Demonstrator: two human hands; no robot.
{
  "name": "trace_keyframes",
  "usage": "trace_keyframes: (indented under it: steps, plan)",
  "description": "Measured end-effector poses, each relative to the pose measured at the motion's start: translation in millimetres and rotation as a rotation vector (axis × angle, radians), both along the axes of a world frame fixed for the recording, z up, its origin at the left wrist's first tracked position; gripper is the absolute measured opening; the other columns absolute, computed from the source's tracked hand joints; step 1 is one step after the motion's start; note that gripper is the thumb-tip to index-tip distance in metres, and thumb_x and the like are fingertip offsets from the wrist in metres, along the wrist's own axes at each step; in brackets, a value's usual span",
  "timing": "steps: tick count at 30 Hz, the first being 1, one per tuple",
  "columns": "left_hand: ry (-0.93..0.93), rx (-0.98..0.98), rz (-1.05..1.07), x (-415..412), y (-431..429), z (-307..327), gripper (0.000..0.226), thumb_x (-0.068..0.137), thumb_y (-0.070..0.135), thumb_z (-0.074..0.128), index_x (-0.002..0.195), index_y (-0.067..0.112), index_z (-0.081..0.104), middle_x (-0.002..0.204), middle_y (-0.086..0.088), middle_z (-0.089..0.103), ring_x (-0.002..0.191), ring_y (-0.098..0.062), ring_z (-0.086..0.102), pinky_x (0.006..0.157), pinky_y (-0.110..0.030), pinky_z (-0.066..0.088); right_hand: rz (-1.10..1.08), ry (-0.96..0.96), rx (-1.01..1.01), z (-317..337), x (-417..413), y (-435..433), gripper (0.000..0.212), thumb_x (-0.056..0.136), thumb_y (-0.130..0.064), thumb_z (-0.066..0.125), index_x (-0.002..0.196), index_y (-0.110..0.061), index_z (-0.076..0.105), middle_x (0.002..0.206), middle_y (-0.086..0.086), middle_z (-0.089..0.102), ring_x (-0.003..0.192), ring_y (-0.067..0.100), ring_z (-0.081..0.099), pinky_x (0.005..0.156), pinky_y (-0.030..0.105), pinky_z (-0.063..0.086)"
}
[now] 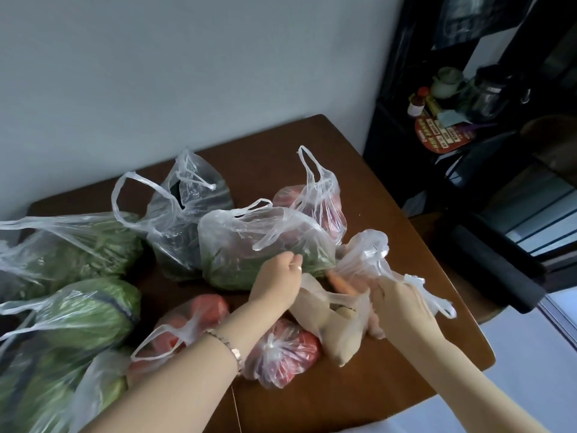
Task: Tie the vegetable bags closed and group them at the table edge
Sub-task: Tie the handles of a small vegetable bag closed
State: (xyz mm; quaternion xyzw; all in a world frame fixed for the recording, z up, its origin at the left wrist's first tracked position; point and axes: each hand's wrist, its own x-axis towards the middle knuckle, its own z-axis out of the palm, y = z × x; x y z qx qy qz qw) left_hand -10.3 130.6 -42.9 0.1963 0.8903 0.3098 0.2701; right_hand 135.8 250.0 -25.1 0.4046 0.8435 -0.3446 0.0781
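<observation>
Several thin clear plastic bags of vegetables lie on the brown table (312,145). Between my hands sits a bag of pale potatoes (335,323), with a carrot bag (359,260) just behind it. My left hand (278,285) pinches one handle of the potato bag, and my right hand (396,304) grips the other handle and bunched plastic. A knotted bag of red tomatoes (281,351) lies under my left wrist. Open bags of green beans (262,248), dark greens (184,220) and tomatoes (321,207) stand behind.
Cabbage and leafy-green bags (71,307) crowd the table's left side, and a tied tomato bag (187,323) lies near my left forearm. A dark shelf with bottles and a kettle (468,98) stands to the right. The table's right edge (462,307) is close to my right hand.
</observation>
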Motion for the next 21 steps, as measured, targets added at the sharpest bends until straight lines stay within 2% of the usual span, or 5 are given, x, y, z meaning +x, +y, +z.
trace_keyframes:
  steps: [2,7,13,16,21]
  plan:
    - [-0.042,0.096,0.196,-8.5,-16.5,-1.8,0.036,0.093,0.023,0.040,0.063,0.006,0.049,0.063,-0.008,0.061,0.081,-0.031,0.065,0.075,-0.039,0.046,-0.114,0.114,-0.041,-8.5,-2.1,-2.1,0.037,0.097,-0.027,0.035,0.067,-0.015,0.053,0.064,0.007,0.056,0.062,0.020,0.053,0.061,0.036,0.044]
    - [-0.096,0.154,0.391,-9.6,-50.0,2.9,0.033,0.087,0.021,0.051,0.055,0.013,0.057,0.065,-0.002,0.064,0.081,-0.030,0.063,0.086,-0.047,0.051,-0.286,0.462,-0.160,2.9,-11.8,-7.1,0.038,0.092,-0.020,0.047,0.063,0.003,0.056,0.070,0.001,0.053,0.070,0.015,0.051,0.062,0.023,0.038]
    - [-0.625,0.360,0.922,-7.9,-57.2,15.5,0.028,0.081,-0.002,0.040,0.054,0.004,0.043,0.081,-0.013,0.062,0.074,-0.021,0.060,0.084,-0.036,0.050,-0.240,0.618,-0.360,1.4,-9.2,-30.6,0.024,0.088,-0.016,0.058,0.077,0.005,0.057,0.063,-0.002,0.054,0.055,-0.001,0.049,0.052,0.009,0.039]
    - [-0.658,0.525,0.859,-7.2,-54.2,26.0,0.029,0.083,0.000,0.043,0.056,0.007,0.046,0.091,-0.008,0.064,0.094,-0.021,0.060,0.098,-0.034,0.042,-0.247,0.670,-0.371,0.7,-7.5,-34.8,0.023,0.088,-0.014,0.057,0.078,0.007,0.058,0.068,0.003,0.062,0.056,-0.003,0.053,0.053,0.006,0.040]
    - [-0.422,0.536,0.370,6.6,-53.4,23.2,0.024,0.092,0.010,0.051,0.110,0.017,0.065,0.111,0.001,0.067,0.105,-0.006,0.059,0.092,-0.015,0.045,-0.214,0.655,-0.364,-5.7,-4.4,-35.8,0.021,0.091,-0.020,0.056,0.081,-0.004,0.065,0.071,-0.016,0.069,0.067,-0.008,0.059,0.055,0.003,0.041]
